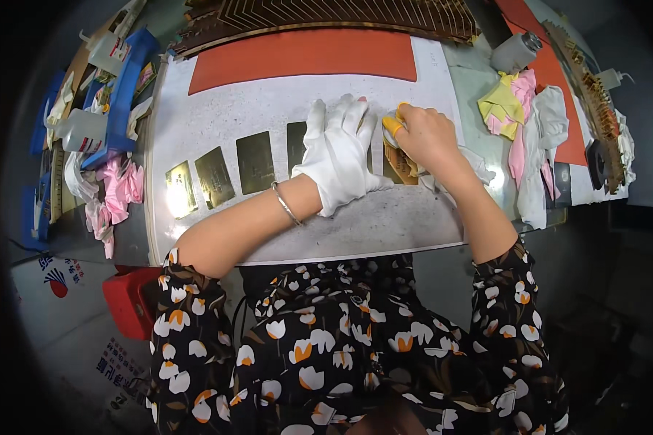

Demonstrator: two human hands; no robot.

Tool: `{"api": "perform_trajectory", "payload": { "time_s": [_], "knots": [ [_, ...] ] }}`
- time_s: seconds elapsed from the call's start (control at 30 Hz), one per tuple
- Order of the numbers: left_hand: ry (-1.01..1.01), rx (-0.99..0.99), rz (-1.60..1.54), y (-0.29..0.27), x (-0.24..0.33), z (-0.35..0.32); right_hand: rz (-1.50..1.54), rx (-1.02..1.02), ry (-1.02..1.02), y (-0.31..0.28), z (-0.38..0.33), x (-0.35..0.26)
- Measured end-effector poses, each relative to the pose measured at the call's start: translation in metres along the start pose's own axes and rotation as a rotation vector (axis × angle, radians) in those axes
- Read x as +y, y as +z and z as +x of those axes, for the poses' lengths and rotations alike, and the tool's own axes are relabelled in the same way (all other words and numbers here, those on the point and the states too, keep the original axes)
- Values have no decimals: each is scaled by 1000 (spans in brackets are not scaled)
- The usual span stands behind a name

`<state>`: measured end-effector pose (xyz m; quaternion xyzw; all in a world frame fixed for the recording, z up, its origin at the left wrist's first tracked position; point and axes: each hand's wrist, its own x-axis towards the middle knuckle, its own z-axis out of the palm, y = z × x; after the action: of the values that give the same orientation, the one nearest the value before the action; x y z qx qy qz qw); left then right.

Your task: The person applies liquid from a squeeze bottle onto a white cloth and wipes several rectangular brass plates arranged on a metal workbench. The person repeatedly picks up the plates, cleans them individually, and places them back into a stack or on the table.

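Observation:
Several thin gold-coloured metal plates lie in a row on the white sheet (268, 232). The leftmost plate (181, 190) shines brightly, while a darker plate (255, 161) lies nearer my hands. My left hand (337, 156), in a white glove, is spread flat over the plates at mid-row and partly hides them. Bent fingers of my right hand (424, 138), with yellow finger cots (393, 125), press over the rightmost plate (399, 168). A white cloth (429, 181) shows beneath this hand and appears bunched in its grip; the fingertips are partly hidden.
An orange-red mat (305, 65) lies beyond the plates, before a rack of stacked brown strips (326, 16). At left are a blue tray (127, 94), plastic bottles and pink cloths (120, 181). A grey bottle (515, 52) and coloured cloths (502, 105) lie right.

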<state>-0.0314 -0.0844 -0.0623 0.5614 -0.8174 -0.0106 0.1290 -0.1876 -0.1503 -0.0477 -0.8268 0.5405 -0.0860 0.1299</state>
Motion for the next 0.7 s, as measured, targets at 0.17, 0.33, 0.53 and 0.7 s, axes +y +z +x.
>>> {"api": "perform_trajectory", "payload": {
  "time_s": [0.17,0.33,0.53,0.7],
  "knots": [
    [-21,-9,-34,2,-2,3,-5,30,55,10,-1,1],
    [-23,-104,1,-3,-3,7,-10,21,56,10,-9,-4],
    [29,-72,-26,-2,-5,7,-6,-46,95,5,-22,-10],
    [87,-53,-4,2,-8,8,2,-43,104,6,-33,-13]
  ]
}}
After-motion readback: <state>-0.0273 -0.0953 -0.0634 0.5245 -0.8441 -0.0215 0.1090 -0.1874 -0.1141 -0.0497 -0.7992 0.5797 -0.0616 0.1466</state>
